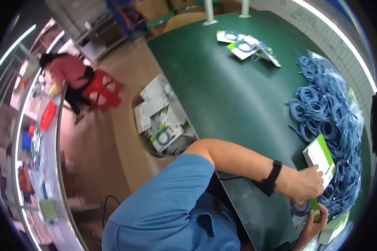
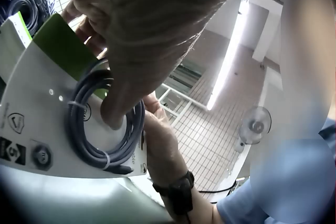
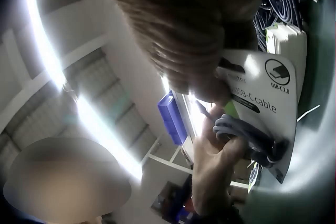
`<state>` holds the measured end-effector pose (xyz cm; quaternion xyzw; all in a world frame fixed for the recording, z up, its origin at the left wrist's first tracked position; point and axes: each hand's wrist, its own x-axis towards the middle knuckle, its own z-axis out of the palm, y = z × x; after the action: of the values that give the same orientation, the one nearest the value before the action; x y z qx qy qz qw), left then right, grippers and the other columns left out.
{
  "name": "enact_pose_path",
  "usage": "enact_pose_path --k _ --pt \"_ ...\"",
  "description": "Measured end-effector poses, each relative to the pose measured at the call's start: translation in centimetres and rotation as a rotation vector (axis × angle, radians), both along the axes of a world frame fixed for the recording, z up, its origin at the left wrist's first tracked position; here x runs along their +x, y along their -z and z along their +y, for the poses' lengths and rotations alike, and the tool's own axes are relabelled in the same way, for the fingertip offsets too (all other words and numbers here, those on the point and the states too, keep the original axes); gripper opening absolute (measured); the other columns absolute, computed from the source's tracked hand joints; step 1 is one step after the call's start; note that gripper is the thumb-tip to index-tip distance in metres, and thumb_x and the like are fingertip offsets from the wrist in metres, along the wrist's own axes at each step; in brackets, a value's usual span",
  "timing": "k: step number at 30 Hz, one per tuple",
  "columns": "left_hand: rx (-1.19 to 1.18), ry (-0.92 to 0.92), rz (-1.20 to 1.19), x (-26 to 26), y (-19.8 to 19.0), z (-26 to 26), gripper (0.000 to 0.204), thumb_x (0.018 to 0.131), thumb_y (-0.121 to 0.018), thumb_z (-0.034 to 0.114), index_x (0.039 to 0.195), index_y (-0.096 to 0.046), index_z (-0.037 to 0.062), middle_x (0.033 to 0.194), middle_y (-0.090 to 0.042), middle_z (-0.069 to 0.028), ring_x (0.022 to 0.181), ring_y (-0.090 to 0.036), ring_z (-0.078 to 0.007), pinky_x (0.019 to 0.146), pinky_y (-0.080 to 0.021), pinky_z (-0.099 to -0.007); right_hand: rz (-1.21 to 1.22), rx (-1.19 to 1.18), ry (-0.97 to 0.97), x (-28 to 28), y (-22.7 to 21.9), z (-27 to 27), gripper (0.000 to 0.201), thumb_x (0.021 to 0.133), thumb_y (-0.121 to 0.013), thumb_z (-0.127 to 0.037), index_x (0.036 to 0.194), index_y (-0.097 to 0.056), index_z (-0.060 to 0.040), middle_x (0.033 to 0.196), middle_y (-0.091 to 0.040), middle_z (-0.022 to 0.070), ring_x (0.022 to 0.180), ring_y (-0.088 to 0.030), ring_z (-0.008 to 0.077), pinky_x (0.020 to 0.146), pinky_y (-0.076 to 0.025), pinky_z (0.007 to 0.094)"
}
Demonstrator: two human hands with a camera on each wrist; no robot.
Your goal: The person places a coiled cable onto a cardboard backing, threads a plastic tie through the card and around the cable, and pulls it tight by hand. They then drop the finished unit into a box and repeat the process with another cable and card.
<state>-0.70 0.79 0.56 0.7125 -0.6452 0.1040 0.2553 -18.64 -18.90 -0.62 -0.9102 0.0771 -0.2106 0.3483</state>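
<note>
A white-and-green card (image 2: 39, 95) carries a coiled blue-grey cable (image 2: 79, 124). My left hand (image 1: 303, 184) reaches in from the left, back upward; its thumb presses at the coil in the left wrist view. Lower right, my right hand (image 1: 314, 224) pinches the card's green part, thumb on the front. The right wrist view has the printed card face (image 3: 262, 85) between my right hand (image 3: 184, 35) above and my left hand (image 3: 212, 174) below. Right beside my left fingers stands a white-and-green card stack (image 1: 318, 154). Some fingers are hidden behind the card.
A large pile of blue cables (image 1: 326, 104) spreads along the far side of the green table (image 1: 222, 96). Several packaged cables (image 1: 245, 48) lie at its far end. A bin of packages (image 1: 161, 113) stands beside the table edge. Another person (image 1: 69, 71) is near a red stool (image 1: 104, 90).
</note>
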Motion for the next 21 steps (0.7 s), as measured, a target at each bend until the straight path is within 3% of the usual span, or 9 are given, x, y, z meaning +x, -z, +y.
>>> enact_pose_path --k 4,6,10,13,18,21 --pt "0.088 0.002 0.066 -0.7 4.1 -1.6 0.028 0.076 -0.079 0.029 0.086 -0.079 0.0021 0.088 -0.078 -0.0149 0.087 -0.075 -0.0318 0.076 -0.058 -0.0472 0.104 -0.030 0.016 -0.6 2.4 -2.9 0.030 0.091 -0.072 -0.007 0.119 -0.064 0.0017 0.111 -0.066 0.0089 0.103 -0.061 0.0201 0.093 -0.047 0.0341" --pt "0.083 -0.009 0.085 -1.0 4.3 -0.7 0.025 0.079 -0.078 0.027 0.087 -0.080 0.0032 0.089 -0.078 -0.0142 0.086 -0.076 -0.0311 0.073 -0.058 -0.0464 0.124 -0.042 0.011 0.0 1.9 -2.2 0.031 0.092 -0.072 -0.007 0.121 -0.064 0.0019 0.113 -0.066 0.0093 0.104 -0.062 0.0208 0.094 -0.047 0.0345" --pt "0.076 0.014 0.033 -0.9 3.8 1.0 0.019 0.084 -0.074 0.024 0.089 -0.081 0.0060 0.088 -0.079 -0.0125 0.084 -0.078 -0.0300 0.067 -0.060 -0.0447 -0.103 0.090 -0.075 1.7 -0.1 4.2 0.030 0.094 -0.072 -0.005 0.122 -0.066 0.0036 0.118 -0.068 0.0116 0.108 -0.063 0.0244 0.097 -0.048 0.0362" --pt "-0.008 0.029 -0.048 -1.2 3.4 1.5 0.018 0.086 -0.073 0.023 0.089 -0.081 0.0070 0.087 -0.079 -0.0118 0.084 -0.078 -0.0305 0.067 -0.060 -0.0446 -0.147 -0.256 -0.168 1.7 -0.4 3.8 0.023 0.095 -0.069 0.002 0.118 -0.069 0.0054 0.119 -0.069 0.0139 0.109 -0.064 0.0274 0.098 -0.049 0.0377" --pt "-0.044 0.021 -0.067 -1.2 3.6 2.3 0.015 0.086 -0.073 0.021 0.088 -0.080 0.0075 0.089 -0.079 -0.0122 0.085 -0.078 -0.0306 0.067 -0.061 -0.0441 -0.173 -0.315 -0.217 2.2 0.7 4.1 0.017 0.095 -0.066 0.009 0.111 -0.070 0.0070 0.115 -0.069 0.0147 0.104 -0.065 0.0273 0.095 -0.050 0.0369" --pt "-0.063 0.013 -0.065 -1.2 3.7 2.3 0.015 0.085 -0.073 0.020 0.091 -0.079 0.0075 0.090 -0.079 -0.0124 0.086 -0.078 -0.0307 0.068 -0.062 -0.0440 -0.158 -0.327 -0.099 2.2 1.8 3.9 0.016 0.091 -0.071 0.007 0.106 -0.069 0.0037 0.109 -0.068 0.0122 0.102 -0.064 0.0246 0.092 -0.050 0.0361"
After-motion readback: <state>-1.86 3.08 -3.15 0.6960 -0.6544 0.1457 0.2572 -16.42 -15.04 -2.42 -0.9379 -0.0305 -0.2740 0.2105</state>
